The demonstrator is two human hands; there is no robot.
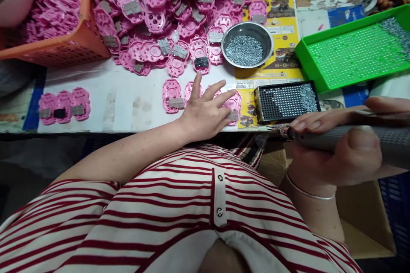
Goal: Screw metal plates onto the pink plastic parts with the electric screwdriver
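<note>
My left hand [206, 113] lies over a short row of pink plastic casings [172, 91] near the table's front edge, its fingers spread. Parts of the casings under that hand are hidden. A grey block sits on the lower end of the casings that show. My right hand [339, 136] is wrapped around a grey electric screwdriver [323, 137], its tip pointing left. Just beyond the tip is a black perforated screw tray [272, 103], with loose screws heaped at its right end. A metal bowl [248, 67] full of small screws [244, 50] stands behind it.
A large heap of pink casings [156, 21] covers the back. Three more casings [64, 106] lie at the left. An orange basket [86, 40] holds small pink parts. A green perforated tray [346, 57] with screws stands at the right. A cardboard box [365, 222] is below, by my right arm.
</note>
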